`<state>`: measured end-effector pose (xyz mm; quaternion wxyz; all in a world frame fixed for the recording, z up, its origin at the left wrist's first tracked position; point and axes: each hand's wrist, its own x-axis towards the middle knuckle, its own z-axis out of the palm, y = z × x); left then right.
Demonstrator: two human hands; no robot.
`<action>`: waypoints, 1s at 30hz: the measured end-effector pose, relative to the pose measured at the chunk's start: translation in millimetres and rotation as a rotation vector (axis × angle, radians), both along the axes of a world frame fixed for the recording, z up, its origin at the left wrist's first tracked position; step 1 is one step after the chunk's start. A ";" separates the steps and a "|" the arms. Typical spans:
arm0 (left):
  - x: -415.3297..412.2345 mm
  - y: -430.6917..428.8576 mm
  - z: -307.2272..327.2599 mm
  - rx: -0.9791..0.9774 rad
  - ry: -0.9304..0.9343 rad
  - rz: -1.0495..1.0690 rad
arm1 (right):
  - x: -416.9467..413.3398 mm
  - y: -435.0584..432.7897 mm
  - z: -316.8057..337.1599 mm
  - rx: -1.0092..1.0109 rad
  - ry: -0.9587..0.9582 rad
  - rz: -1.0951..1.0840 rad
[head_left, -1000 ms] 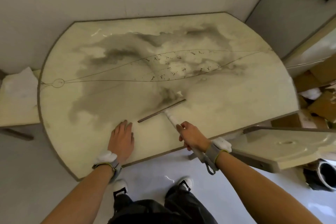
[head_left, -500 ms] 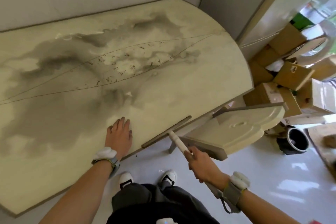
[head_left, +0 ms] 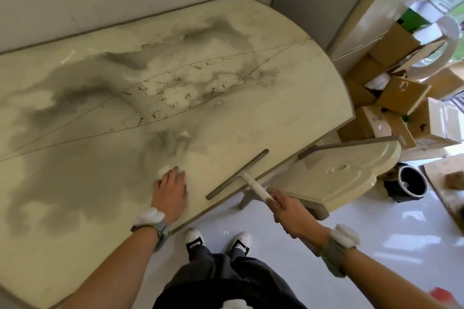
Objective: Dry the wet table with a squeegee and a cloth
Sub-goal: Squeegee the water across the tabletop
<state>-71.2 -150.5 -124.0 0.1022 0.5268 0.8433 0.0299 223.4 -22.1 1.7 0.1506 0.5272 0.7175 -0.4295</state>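
- grey squeegee [head_left: 237, 174]: blade on the table [head_left: 296, 98], by its near edge.
- right hand [head_left: 288, 211]: fingers wrapped round the white handle [head_left: 256, 187].
- left hand [head_left: 170, 192]: spread flat on the table, bracing.
- best done with even pressure, blade drawn off the edge; cloth unseen.

The single head-worn wide-angle camera looks forward and steeply down from above the near edge of the cream, grey-veined oval stone-look table [head_left: 288, 98], close enough that both bare forearms [head_left: 120, 271] reach in from 6 o'clock. The table fills 9 to 1 o'clock, while stacked brown cardboard boxes [head_left: 401, 94] crowd 3 o'clock.
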 end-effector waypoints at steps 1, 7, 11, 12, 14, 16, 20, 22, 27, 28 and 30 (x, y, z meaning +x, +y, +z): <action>-1.4 -0.8 0.4 0.005 -0.007 -0.004 | 10.0 -6.7 0.0 0.002 -0.029 -0.005; -18.8 -5.2 9.2 0.078 -0.081 0.032 | -23.7 -15.0 -7.7 -0.013 -0.014 -0.012; -27.4 -14.2 17.4 0.119 -0.113 0.100 | -89.6 0.6 -9.9 -0.018 0.043 -0.003; -29.3 -17.8 18.3 0.130 -0.114 0.108 | -106.3 4.4 -9.3 -0.004 0.054 0.016; -33.0 -21.3 20.2 0.151 -0.112 0.120 | -132.1 10.6 -6.0 0.023 0.060 0.054; -36.2 -22.4 19.3 0.173 -0.107 0.136 | -147.1 16.4 -0.1 0.022 0.063 0.066; -28.3 -5.7 15.4 0.209 -0.104 0.099 | -128.1 37.2 14.6 0.050 0.035 0.029; -15.6 8.3 12.4 0.191 -0.125 0.064 | -93.4 54.3 26.0 0.053 0.009 -0.017; 22.2 38.1 10.2 0.076 -0.154 -0.021 | -0.9 96.6 51.1 -0.065 -0.107 -0.098; 28.5 42.5 8.4 0.053 -0.147 -0.032 | 8.7 102.8 51.4 -0.076 -0.138 -0.082; 37.5 48.9 5.4 0.026 -0.133 -0.028 | 13.5 111.4 47.9 -0.096 -0.175 -0.031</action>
